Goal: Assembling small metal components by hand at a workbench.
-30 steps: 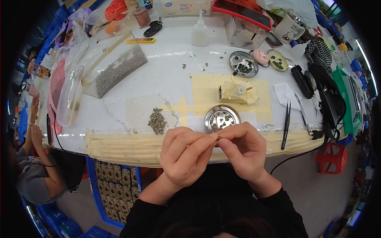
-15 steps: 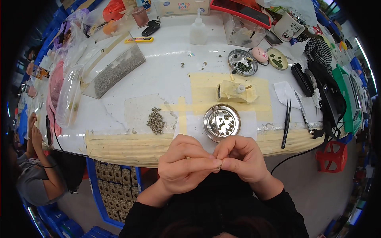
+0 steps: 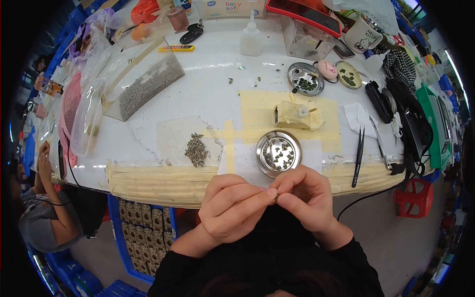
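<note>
- Tiny piece [image 3: 275, 198] is right at the fingertips, too small to make out properly.
- Left grip [image 3: 233, 207] looks pinched tight on it; right grip [image 3: 308, 199] is right alongside, thumb and finger curled close, can't tell if it's got hold too.
- Step looks like two-handed fiddly fingertip work; next move probably calls for light, steady pressure.
- Metal dish [image 3: 259, 162] just beyond both grips, black tweezers [image 3: 358, 158] off right.

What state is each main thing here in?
Left hand: pinching small piece
Right hand: fingertips beside left's, grip unclear
Round metal dish: open, holding green pieces
White nozzle bottle: upright
Black tweezers: lying unheld
Grey bits: loosely heaped
Clear bin: holding grey granules
Cream dish: holding green pieces
</note>
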Demonstrator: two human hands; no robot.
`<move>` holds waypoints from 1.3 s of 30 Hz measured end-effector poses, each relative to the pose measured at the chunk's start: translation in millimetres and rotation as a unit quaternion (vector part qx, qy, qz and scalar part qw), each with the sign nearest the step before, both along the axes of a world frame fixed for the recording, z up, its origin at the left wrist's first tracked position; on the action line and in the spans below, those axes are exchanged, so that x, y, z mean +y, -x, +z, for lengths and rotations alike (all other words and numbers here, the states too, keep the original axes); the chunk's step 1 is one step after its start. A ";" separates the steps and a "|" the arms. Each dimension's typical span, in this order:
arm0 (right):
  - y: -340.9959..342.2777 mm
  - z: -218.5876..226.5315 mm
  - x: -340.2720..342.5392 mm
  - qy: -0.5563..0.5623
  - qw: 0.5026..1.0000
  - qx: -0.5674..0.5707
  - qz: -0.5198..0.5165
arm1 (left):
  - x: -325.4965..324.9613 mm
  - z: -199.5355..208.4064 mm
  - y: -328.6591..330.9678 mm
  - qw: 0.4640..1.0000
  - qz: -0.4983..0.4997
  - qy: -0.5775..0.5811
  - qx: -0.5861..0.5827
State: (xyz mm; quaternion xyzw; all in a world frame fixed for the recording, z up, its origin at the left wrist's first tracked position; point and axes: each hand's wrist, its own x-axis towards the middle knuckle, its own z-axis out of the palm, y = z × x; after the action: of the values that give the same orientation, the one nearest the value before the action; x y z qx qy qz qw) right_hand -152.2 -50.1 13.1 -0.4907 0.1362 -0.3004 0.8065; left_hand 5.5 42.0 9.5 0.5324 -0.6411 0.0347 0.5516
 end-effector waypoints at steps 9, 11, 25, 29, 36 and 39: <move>2.8 -7.4 -10.3 -0.132 0.980 -0.021 0.145 | -4.9 -3.1 -6.6 0.971 -0.162 -0.009 0.173; 1.8 -4.5 -8.3 -0.110 0.987 -0.019 0.114 | -5.0 -3.3 -6.6 0.984 -0.122 -0.002 0.131; -4.5 -1.6 1.6 0.022 0.999 -0.022 -0.024 | -1.1 0.8 -0.6 0.999 0.025 0.018 -0.040; -1.2 -7.5 -8.2 -0.106 0.989 -0.033 0.095 | -4.6 -1.0 -7.2 0.994 -0.074 0.000 0.078; -2.7 -5.8 -5.5 -0.076 0.994 -0.027 0.070 | -5.4 -3.1 -8.8 0.997 -0.056 0.011 0.047; -5.7 -3.9 1.1 -0.015 0.999 -0.030 -0.003 | -3.2 -0.1 -1.6 0.999 0.029 0.010 -0.030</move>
State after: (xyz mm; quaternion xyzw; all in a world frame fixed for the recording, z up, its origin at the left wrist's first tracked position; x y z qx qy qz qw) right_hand -146.5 -49.0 9.1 -0.4691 0.1178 -0.3150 0.8166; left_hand 7.1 38.8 9.4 0.5439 -0.6413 0.0732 0.5361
